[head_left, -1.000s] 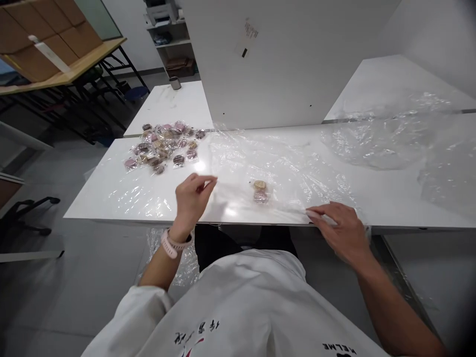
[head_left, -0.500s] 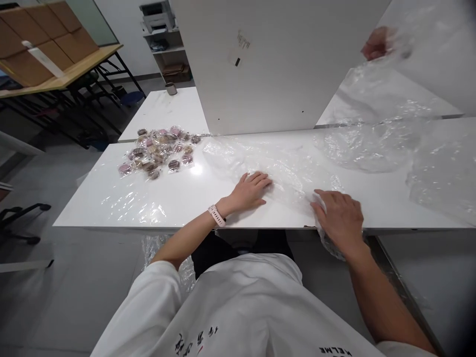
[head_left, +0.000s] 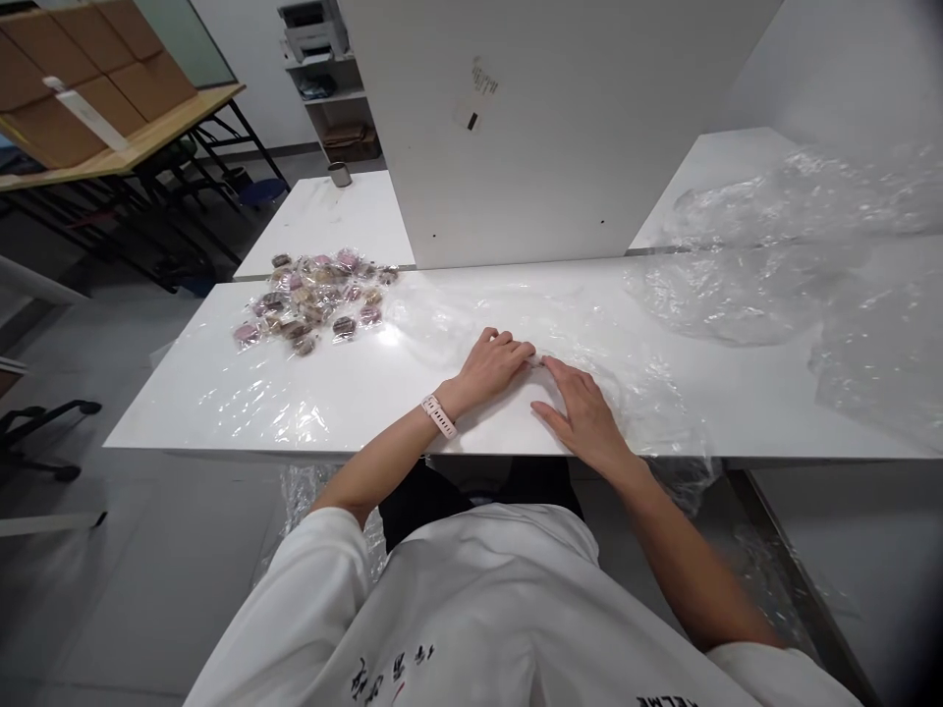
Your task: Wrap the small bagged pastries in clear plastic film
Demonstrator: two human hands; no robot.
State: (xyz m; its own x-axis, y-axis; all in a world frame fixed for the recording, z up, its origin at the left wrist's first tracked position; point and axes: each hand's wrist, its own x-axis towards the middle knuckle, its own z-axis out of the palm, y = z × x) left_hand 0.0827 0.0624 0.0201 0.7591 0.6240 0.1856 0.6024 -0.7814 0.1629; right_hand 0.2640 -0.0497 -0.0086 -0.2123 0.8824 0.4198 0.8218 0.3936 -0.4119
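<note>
A thin sheet of clear plastic film (head_left: 626,344) lies crumpled over the white table, and part of it hangs past the front edge. My left hand (head_left: 492,368), with a pale pink wristband (head_left: 440,416) on the wrist, bends its fingers onto the film, pinching a gathered bit near the fingertips. Close beside it, my right hand (head_left: 583,410) rests with fingers stretched and thumb apart. Its fingertips meet the film right by the left hand's fingers. What lies under the left fingers is hidden.
Several small wrapped round sweets (head_left: 316,295) lie heaped on the table's left part. More crumpled clear plastic (head_left: 744,295) spreads to the right. A white upright panel (head_left: 516,147) stands behind the table (head_left: 221,393). A small cup (head_left: 340,175) sits on the farther table.
My right hand has moved left along the film to beside my left hand. My left fingers have curled from lying flat. Another person's hand at the upper right is gone, and the plastic there has dropped.
</note>
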